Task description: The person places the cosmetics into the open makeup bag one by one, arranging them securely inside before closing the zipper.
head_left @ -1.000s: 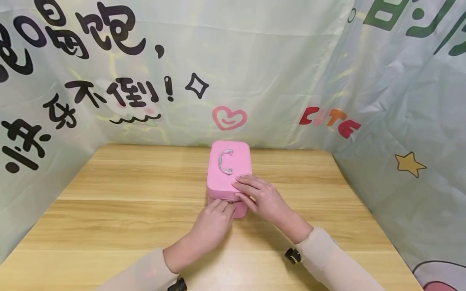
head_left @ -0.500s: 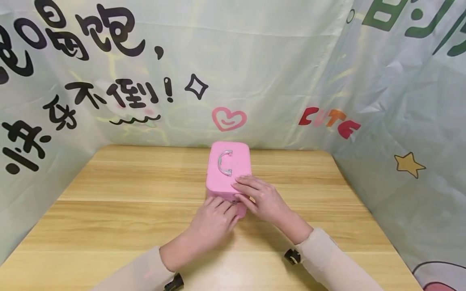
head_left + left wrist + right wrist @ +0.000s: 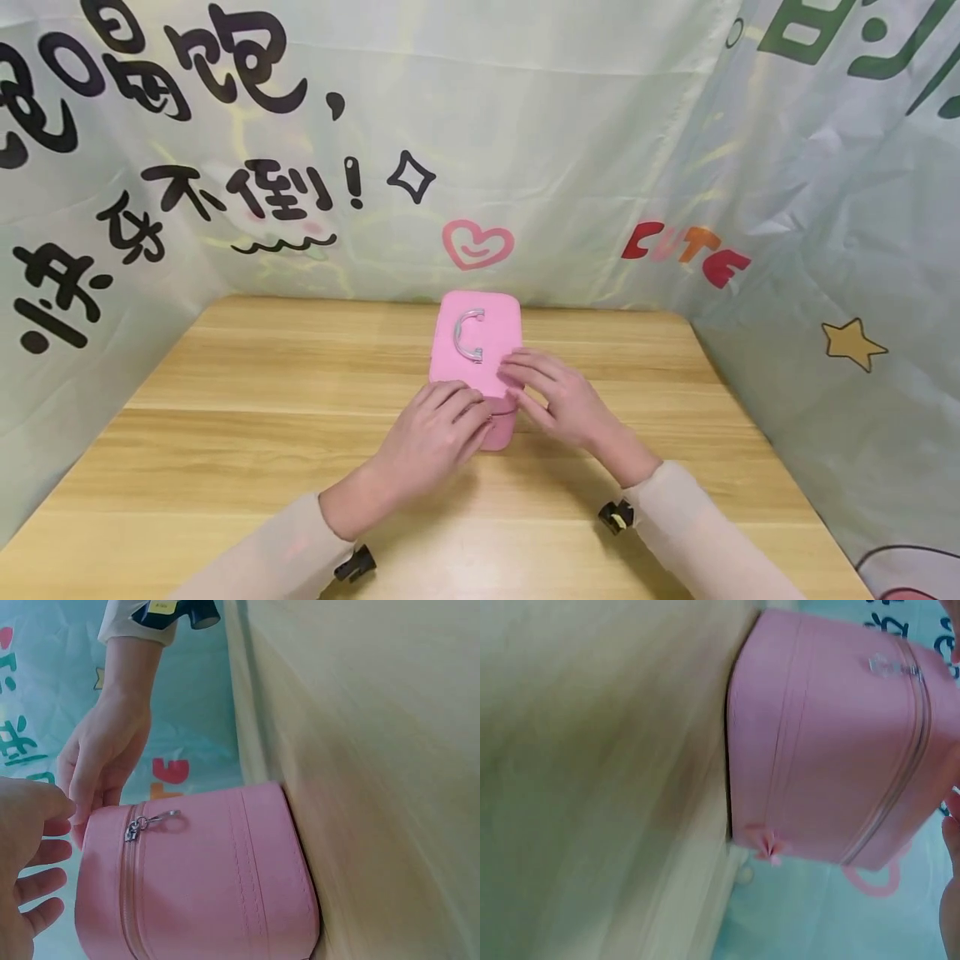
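Observation:
A pink zippered case [image 3: 498,329] with a silver carrying handle [image 3: 460,335] on its lid stands on the table. My left hand [image 3: 429,435] is over the lid's near left corner, its fingers loosely bent and holding nothing. In the left wrist view these fingers hang beside the lid with a gap. My right hand [image 3: 570,402] has its fingertips at the lid's right edge, fingers extended. The zipper slider [image 3: 133,828] sits near one corner, its pull tab [image 3: 166,816] sticking out sideways. Along the visible side the zipper line looks closed.
The wooden table [image 3: 262,450] spreads around the case. Behind it hangs a printed cloth backdrop [image 3: 570,150], which also runs along both sides. A small pink bow [image 3: 767,844] decorates the case's side. Black wrist devices [image 3: 617,517] are strapped at both sleeves.
My left hand has let go near the zipper at the case's near side and risen to the lid's corner. My right hand has shifted slightly right, toward the lid's edge.

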Demonstrator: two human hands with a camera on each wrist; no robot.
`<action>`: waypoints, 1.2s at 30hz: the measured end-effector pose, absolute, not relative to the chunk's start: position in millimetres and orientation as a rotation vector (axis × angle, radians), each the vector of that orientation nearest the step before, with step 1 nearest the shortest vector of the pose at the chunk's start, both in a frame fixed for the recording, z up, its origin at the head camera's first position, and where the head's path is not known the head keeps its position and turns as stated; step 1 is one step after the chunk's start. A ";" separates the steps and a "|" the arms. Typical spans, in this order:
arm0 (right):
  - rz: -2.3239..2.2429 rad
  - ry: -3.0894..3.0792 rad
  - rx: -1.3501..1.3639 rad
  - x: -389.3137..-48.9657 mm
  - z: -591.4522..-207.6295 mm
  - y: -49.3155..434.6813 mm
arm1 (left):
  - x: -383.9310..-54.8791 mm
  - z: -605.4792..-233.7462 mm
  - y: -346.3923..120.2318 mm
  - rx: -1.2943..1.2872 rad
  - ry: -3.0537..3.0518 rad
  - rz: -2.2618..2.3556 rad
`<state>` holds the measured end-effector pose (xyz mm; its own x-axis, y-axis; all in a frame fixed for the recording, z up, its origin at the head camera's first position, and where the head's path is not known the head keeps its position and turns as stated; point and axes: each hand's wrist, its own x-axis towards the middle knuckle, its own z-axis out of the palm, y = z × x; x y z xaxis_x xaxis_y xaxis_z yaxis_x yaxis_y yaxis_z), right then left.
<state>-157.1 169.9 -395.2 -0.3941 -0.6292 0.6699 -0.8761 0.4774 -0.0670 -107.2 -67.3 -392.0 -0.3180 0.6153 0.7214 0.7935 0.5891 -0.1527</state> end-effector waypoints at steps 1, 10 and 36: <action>0.578 -2.149 1.226 -159.9 -394.7 171.9 | -108.9 -391.7 -66.0 -1.115 -2.046 -0.297; 0.518 -2.229 1.134 -187.9 -394.6 180.4 | -128.5 -394.9 -42.6 -1.058 -2.019 -0.163; 0.523 -2.134 1.148 -178.4 -403.1 179.1 | -127.3 -405.8 -58.4 -1.129 -2.039 -0.173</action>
<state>-178.4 179.1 -403.1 -0.4051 -0.5832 0.7041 -0.8427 0.5370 -0.0400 -127.3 -58.4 -405.8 -0.2980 0.6604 0.6892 0.7670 0.5955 -0.2390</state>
